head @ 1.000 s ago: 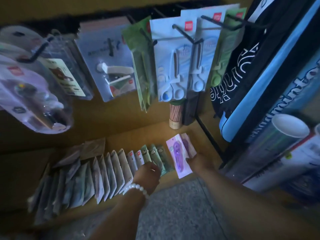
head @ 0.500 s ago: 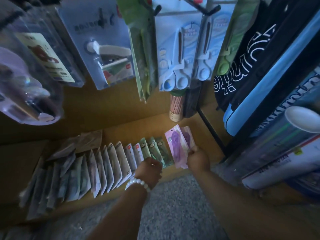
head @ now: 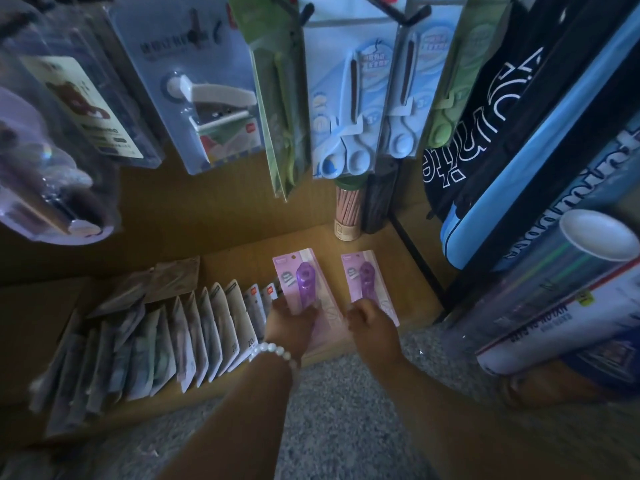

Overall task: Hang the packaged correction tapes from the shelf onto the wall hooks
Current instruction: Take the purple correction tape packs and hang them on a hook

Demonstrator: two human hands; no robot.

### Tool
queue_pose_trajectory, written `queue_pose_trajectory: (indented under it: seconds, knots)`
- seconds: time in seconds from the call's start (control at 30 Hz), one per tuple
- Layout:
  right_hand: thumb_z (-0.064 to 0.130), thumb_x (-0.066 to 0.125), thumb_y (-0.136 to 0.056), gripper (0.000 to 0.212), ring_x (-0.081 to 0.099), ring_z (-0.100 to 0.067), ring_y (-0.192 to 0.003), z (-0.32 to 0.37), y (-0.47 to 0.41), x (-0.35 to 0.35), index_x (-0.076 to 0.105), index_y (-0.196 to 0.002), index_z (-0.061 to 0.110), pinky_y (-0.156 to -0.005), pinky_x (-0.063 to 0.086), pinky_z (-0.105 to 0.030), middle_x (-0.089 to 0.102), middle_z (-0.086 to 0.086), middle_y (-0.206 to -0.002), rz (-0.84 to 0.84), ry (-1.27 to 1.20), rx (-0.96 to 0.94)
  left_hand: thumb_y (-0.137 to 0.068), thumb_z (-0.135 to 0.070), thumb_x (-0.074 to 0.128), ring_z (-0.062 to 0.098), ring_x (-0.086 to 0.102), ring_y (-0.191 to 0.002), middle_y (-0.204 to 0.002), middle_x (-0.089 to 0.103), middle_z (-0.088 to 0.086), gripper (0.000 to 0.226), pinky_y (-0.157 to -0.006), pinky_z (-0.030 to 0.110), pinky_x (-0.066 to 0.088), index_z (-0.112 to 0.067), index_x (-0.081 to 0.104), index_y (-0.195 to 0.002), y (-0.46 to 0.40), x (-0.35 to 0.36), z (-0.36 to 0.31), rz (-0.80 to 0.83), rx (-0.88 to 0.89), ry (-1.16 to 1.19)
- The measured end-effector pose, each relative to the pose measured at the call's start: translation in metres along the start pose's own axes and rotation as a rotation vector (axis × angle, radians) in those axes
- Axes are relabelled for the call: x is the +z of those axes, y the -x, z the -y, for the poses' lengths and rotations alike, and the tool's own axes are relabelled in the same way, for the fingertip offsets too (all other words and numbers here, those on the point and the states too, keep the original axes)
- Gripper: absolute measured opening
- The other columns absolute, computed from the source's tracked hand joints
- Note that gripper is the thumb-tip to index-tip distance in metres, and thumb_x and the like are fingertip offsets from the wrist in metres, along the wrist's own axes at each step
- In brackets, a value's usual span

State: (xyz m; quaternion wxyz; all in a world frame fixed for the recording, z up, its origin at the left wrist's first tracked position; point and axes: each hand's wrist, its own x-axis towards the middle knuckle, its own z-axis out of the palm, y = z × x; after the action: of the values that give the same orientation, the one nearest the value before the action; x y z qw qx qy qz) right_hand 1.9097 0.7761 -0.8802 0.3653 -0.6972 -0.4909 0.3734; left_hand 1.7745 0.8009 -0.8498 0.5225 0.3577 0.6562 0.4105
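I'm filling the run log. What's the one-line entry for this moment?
left hand: grips purple pack | right hand: grips second purple pack | both packs over shelf | none hung yet

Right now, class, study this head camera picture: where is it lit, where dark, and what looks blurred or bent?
Head view: dim overall; the brightest patch falls on the wooden shelf around the two purple carded correction tapes; the fanned row of pale packets sinks into shadow at left; the clear blister pack at the left edge is smeared; the black rack frame tilts under wide-angle distortion.
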Motion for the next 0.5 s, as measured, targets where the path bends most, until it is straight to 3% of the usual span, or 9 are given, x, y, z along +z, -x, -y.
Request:
queue_pose_trajectory:
  seconds: [0.1, 0.2, 0.33, 0.5]
  knots:
    - [0.040, 0.052, -0.091, 0.026, 0.063, -0.030, -0.082, -0.007, -0.021, -0.020, 0.056, -0.086, 0.014, -0.069, 0.046, -0.035, 0.066, -0.009, -0.085, -0.141, 0.186, 0.077, -0.089, -0.009, 0.068, 0.021, 0.057, -0.061, -0.075, 0.064, 0.007, 0.022, -0.061, 0.030, 0.049, 0.002, 0.065, -0.107, -0.005, -0.001, 0.006, 0.008, -0.007, -0.018]
    - [0.056, 0.060, -0.081, 0.050, 0.064, -0.031, -0.094, -0.019, -0.044, -0.032, 0.058, -0.101, 0.011, -0.074, 0.048, -0.034, 0.067, -0.009, -0.101, -0.186, 0.353, 0.243, -0.091, -0.006, 0.062, 0.012, 0.048, -0.046, -0.061, 0.055, 0.004, 0.009, -0.043, 0.018, 0.040, 0.002, 0.063, -0.095, -0.008, 0.000, 0.011, 0.009, -0.002, -0.047]
    - [0.066, 0.064, -0.070, 0.071, 0.061, -0.032, -0.104, -0.026, -0.065, -0.033, 0.057, -0.114, 0.012, -0.079, 0.049, -0.035, 0.064, -0.008, -0.113, -0.097, 0.491, 0.371, -0.092, -0.002, 0.059, 0.001, 0.042, -0.033, -0.053, 0.050, 0.004, 0.013, -0.037, 0.014, 0.034, -0.002, 0.058, -0.080, -0.011, 0.002, 0.015, 0.044, 0.012, -0.054]
    - [0.066, 0.076, -0.053, 0.079, 0.064, -0.029, -0.101, -0.019, -0.074, -0.023, 0.060, -0.109, 0.013, -0.076, 0.049, -0.031, 0.067, -0.006, -0.108, -0.009, 0.464, 0.482, -0.090, -0.003, 0.061, 0.003, 0.040, -0.034, -0.045, 0.049, -0.002, 0.029, -0.039, 0.016, 0.033, -0.012, 0.057, -0.063, -0.017, 0.000, 0.025, 0.064, 0.026, -0.076]
